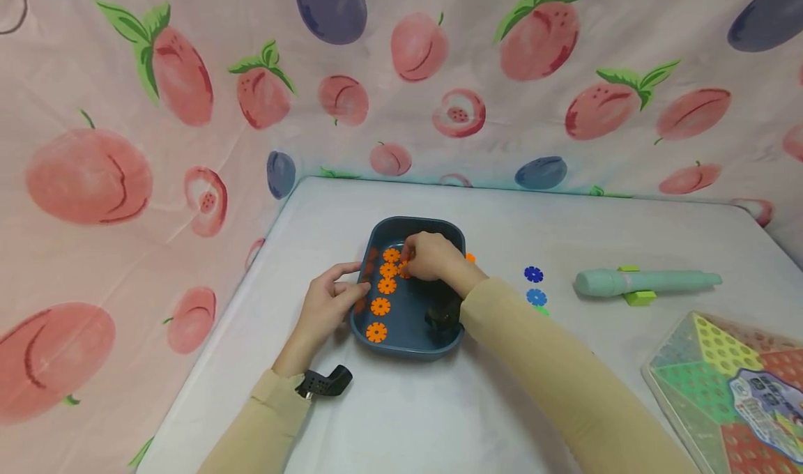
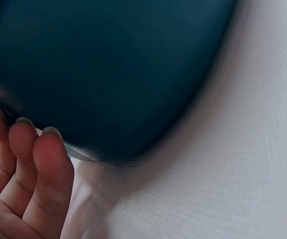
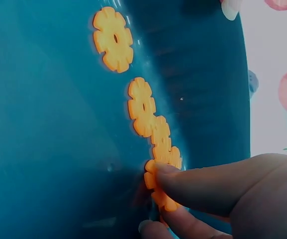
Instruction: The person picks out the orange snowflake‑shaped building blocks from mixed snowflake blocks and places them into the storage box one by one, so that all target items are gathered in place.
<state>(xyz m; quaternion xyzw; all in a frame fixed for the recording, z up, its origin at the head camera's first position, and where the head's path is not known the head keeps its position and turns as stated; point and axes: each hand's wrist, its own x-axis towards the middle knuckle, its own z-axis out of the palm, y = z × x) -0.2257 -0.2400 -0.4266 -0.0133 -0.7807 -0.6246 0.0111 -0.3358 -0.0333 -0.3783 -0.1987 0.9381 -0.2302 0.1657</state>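
A dark blue plastic tray (image 1: 401, 352) stands on the white table. Along its left side, orange snowflake discs (image 1: 380, 307) form a rough column on the floor of the tray. My right hand (image 1: 433, 256) reaches inside and pinches an orange snowflake disc (image 3: 151, 180) between thumb and fingers, right beside the top of the column. In the right wrist view the held disc overlaps others behind it. My left hand (image 1: 321, 308) holds the tray's left wall, thumb at the rim; in the left wrist view its fingertips (image 2: 51, 149) press against the tray's outside.
Right of the tray lie a dark blue disc (image 1: 534, 274), a lighter blue disc (image 1: 536, 297) and a partly hidden green one. Farther right, a pale green stick-like object (image 1: 659, 282) rests across yellow-green supports (image 1: 640, 298). A clear case of colored pieces (image 1: 696, 383) sits at the right front.
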